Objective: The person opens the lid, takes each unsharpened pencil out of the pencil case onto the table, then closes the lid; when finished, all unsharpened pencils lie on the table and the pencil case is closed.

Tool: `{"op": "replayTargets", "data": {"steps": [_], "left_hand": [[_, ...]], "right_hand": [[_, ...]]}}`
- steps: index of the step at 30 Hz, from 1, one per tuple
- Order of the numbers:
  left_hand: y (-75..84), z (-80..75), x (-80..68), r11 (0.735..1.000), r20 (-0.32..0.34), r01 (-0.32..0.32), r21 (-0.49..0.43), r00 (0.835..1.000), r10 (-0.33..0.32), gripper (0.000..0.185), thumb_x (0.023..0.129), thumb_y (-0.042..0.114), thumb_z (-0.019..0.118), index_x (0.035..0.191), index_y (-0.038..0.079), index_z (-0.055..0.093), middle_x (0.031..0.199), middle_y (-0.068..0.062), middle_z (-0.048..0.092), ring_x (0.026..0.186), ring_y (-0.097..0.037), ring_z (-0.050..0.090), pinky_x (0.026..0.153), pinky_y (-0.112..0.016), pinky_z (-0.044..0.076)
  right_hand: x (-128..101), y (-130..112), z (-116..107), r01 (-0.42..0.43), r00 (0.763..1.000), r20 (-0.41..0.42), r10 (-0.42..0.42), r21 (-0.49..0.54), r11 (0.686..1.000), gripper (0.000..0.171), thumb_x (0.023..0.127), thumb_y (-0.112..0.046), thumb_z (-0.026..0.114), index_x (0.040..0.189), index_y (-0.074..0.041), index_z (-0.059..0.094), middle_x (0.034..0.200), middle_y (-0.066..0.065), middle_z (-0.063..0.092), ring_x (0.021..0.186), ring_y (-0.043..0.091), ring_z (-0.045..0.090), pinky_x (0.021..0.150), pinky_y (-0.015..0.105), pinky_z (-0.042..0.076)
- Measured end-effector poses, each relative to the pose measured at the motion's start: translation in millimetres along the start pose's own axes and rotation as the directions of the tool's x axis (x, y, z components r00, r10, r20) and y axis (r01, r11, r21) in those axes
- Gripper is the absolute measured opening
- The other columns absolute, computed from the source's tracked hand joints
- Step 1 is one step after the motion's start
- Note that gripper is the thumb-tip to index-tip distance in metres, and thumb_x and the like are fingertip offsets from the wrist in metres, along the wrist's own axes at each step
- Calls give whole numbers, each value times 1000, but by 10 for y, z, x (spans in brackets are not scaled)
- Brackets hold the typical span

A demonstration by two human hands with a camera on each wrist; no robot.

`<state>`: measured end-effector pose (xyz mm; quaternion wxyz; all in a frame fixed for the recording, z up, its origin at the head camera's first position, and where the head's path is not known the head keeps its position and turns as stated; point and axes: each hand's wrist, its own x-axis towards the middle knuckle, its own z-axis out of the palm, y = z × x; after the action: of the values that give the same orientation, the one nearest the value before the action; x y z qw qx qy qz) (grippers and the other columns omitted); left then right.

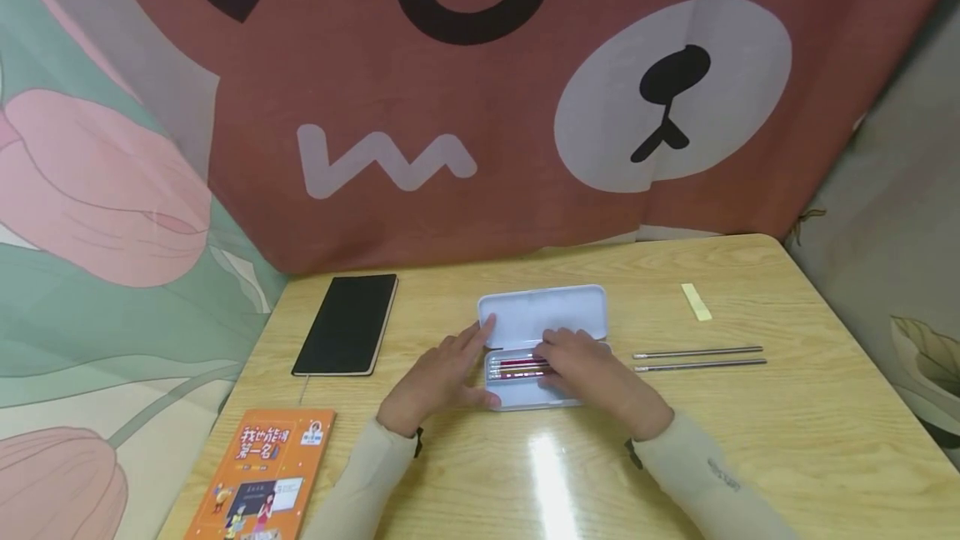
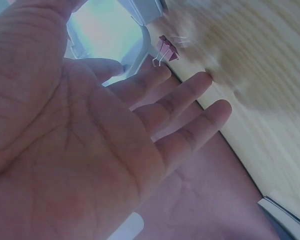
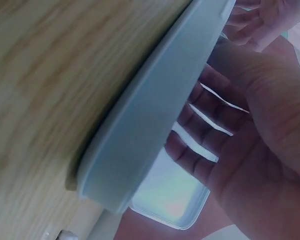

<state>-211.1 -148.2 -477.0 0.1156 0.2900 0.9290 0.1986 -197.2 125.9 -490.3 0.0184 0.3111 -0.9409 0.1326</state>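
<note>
A white pencil case lies with its lid raised toward the back of the table. Several pencils, some red, lie in its tray. My right hand reaches in from the right, thumb and fingers on either side of the pencils; its palm also shows in the right wrist view, where the case wall hides the fingertips. At the left end of the case, my left hand has its thumb by the front corner and its fingers near the lid. Those fingers are spread and straight in the left wrist view.
Two dark pencils lie right of the case, with a pale yellow strip behind them. A black notebook and an orange book are at left. The left wrist view shows a pink binder clip beyond the case.
</note>
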Motion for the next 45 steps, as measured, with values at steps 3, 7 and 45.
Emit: {"op": "replayTargets", "data": {"steps": [3, 7, 45], "left_hand": [[7, -4, 3, 1000, -1, -4, 2, 1000, 4, 125, 86, 46, 94, 178, 11, 17, 178, -20, 36, 149, -47, 51, 119, -61, 47], [13, -6, 4, 1000, 1, -2, 5, 1000, 2, 125, 86, 46, 94, 178, 12, 17, 177, -20, 36, 149, -47, 51, 120, -60, 47], [-15, 25, 23, 999, 31, 33, 3, 999, -33, 127, 87, 50, 92, 179, 18, 12, 180, -16, 33, 154, -44, 47, 123, -60, 45]], "right_hand": [[-3, -1, 9, 9, 1000, -10, -9, 11, 1000, 20, 96, -22, 87, 111, -13, 77, 97, -3, 68, 88, 18, 61, 82, 40, 53], [3, -4, 10, 20, 1000, -8, -19, 38, 999, 13, 95, -16, 87, 101, -15, 75, 91, -5, 67, 85, 16, 60, 79, 38, 52], [-181, 408, -310, 76, 997, -49, -62, 400, 913, 19, 100, -4, 80, 118, -10, 85, 96, -4, 73, 85, 4, 57, 77, 26, 56]]}}
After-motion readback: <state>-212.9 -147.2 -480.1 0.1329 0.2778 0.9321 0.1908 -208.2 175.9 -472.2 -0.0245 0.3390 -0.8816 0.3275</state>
